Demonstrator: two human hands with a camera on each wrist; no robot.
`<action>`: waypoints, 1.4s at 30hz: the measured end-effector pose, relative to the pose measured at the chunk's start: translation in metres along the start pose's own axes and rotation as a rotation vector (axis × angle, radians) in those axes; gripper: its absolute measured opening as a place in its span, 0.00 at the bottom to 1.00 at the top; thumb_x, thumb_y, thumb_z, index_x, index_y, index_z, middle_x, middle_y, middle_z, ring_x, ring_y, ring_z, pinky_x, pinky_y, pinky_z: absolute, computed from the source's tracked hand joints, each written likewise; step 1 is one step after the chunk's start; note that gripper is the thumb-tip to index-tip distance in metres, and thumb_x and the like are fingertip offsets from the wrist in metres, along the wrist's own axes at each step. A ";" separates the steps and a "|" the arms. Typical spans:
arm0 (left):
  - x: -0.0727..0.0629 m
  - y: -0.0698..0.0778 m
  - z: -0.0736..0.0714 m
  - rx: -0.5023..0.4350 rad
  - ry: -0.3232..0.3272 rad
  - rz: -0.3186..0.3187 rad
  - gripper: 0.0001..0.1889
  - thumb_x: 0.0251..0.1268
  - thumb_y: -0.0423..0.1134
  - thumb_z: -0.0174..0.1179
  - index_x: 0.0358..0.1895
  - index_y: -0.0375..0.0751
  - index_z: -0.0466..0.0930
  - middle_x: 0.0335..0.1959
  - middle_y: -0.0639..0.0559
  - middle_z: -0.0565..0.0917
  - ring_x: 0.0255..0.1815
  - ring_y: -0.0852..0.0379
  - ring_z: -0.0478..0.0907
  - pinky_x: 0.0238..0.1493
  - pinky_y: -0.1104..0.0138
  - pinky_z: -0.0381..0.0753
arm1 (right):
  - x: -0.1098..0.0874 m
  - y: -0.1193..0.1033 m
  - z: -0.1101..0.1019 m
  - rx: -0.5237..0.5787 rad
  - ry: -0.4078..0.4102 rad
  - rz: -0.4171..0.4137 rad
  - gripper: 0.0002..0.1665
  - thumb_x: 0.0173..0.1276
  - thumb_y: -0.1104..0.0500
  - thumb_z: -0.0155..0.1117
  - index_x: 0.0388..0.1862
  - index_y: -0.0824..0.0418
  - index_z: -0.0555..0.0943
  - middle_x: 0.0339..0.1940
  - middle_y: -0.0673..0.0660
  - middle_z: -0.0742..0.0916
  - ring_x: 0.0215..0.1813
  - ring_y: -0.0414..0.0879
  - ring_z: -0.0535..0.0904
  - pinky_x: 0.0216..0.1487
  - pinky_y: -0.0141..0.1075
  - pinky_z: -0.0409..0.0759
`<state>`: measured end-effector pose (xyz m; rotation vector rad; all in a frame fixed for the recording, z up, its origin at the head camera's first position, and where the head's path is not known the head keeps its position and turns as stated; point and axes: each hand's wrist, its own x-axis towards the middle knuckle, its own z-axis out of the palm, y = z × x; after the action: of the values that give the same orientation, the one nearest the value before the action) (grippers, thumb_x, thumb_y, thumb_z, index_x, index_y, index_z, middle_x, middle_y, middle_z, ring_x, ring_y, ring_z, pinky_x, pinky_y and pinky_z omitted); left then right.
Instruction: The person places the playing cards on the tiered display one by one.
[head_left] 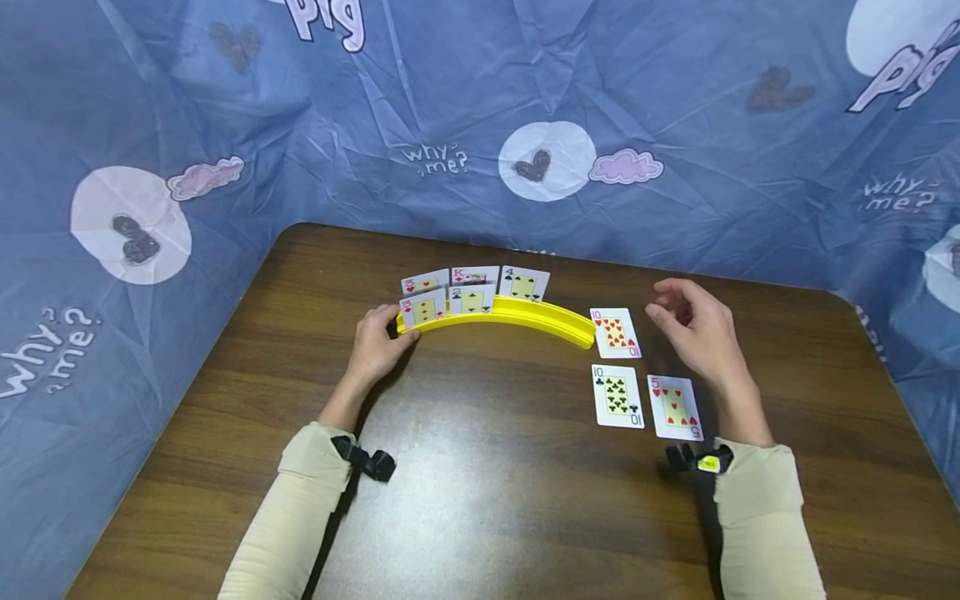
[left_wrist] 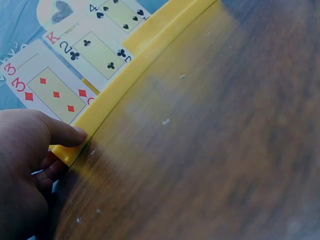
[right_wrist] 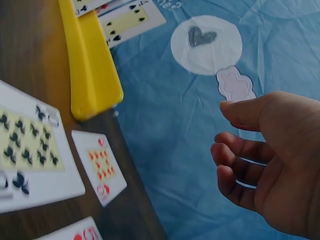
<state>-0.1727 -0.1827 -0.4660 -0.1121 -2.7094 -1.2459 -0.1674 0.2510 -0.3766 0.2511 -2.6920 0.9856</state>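
My left hand (head_left: 375,343) grips the left end of a curved yellow card holder (head_left: 551,318), with the thumb on its front edge in the left wrist view. Playing cards stand upright in the holder: the three of diamonds (head_left: 423,308) and two of clubs (head_left: 472,298) in front, a red three (head_left: 424,283), a red king (head_left: 476,273) and the four of spades (head_left: 523,283) behind. Loosely bent and holding nothing, my right hand (head_left: 697,329) hovers just right of the ten of hearts (head_left: 615,333), which lies face up by the holder's right end.
Nearer on the brown table (head_left: 465,492) the ten of clubs (head_left: 617,396) and five of hearts (head_left: 675,407) lie face up side by side. A blue printed cloth (head_left: 450,108) hangs behind the table's far edge and along both sides.
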 end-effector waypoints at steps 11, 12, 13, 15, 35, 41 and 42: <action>-0.001 -0.001 -0.001 0.006 0.004 0.000 0.15 0.56 0.33 0.68 0.46 0.29 0.82 0.44 0.34 0.84 0.48 0.39 0.76 0.52 0.51 0.70 | -0.021 0.026 -0.013 -0.058 -0.030 0.000 0.20 0.68 0.58 0.67 0.56 0.64 0.80 0.41 0.63 0.86 0.34 0.23 0.70 0.36 0.18 0.67; -0.001 -0.001 -0.001 0.008 0.005 0.002 0.15 0.56 0.33 0.68 0.46 0.29 0.82 0.44 0.34 0.84 0.48 0.39 0.76 0.52 0.51 0.70 | -0.023 0.029 -0.014 -0.064 -0.036 0.002 0.20 0.68 0.58 0.67 0.56 0.64 0.80 0.41 0.63 0.86 0.33 0.23 0.70 0.36 0.18 0.67; -0.001 -0.001 0.000 0.007 0.004 0.002 0.15 0.56 0.33 0.68 0.46 0.29 0.82 0.44 0.34 0.84 0.48 0.39 0.76 0.52 0.52 0.70 | -0.025 0.032 -0.015 -0.068 -0.041 0.005 0.20 0.68 0.58 0.67 0.56 0.64 0.80 0.41 0.63 0.86 0.33 0.23 0.70 0.36 0.18 0.67; -0.001 -0.002 0.000 0.006 0.004 0.001 0.15 0.56 0.33 0.68 0.46 0.29 0.82 0.44 0.34 0.84 0.48 0.39 0.76 0.51 0.52 0.70 | -0.029 0.036 -0.016 -0.084 -0.054 0.010 0.20 0.68 0.58 0.67 0.56 0.65 0.80 0.42 0.63 0.86 0.33 0.24 0.70 0.35 0.19 0.67; 0.000 0.000 -0.001 -0.013 -0.008 -0.027 0.17 0.58 0.32 0.67 0.50 0.29 0.82 0.49 0.33 0.84 0.52 0.39 0.76 0.58 0.48 0.71 | -0.065 0.060 -0.020 -0.244 -0.365 0.082 0.41 0.62 0.48 0.73 0.66 0.69 0.72 0.57 0.70 0.78 0.39 0.50 0.77 0.38 0.36 0.69; -0.001 0.001 -0.001 -0.007 -0.017 -0.031 0.17 0.58 0.32 0.67 0.50 0.29 0.81 0.49 0.33 0.83 0.53 0.39 0.75 0.58 0.48 0.70 | -0.077 0.063 -0.014 -0.267 -0.442 0.123 0.51 0.60 0.43 0.74 0.71 0.73 0.67 0.63 0.72 0.73 0.38 0.49 0.75 0.35 0.34 0.69; -0.001 0.001 -0.001 -0.007 -0.018 -0.032 0.17 0.58 0.32 0.67 0.50 0.29 0.81 0.49 0.33 0.83 0.53 0.39 0.75 0.58 0.48 0.70 | -0.078 0.063 -0.013 -0.270 -0.453 0.135 0.53 0.60 0.42 0.74 0.71 0.74 0.66 0.64 0.73 0.72 0.38 0.49 0.75 0.35 0.34 0.69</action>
<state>-0.1717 -0.1827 -0.4650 -0.0817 -2.7334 -1.2688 -0.1064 0.3124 -0.4291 0.2672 -3.2513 0.6430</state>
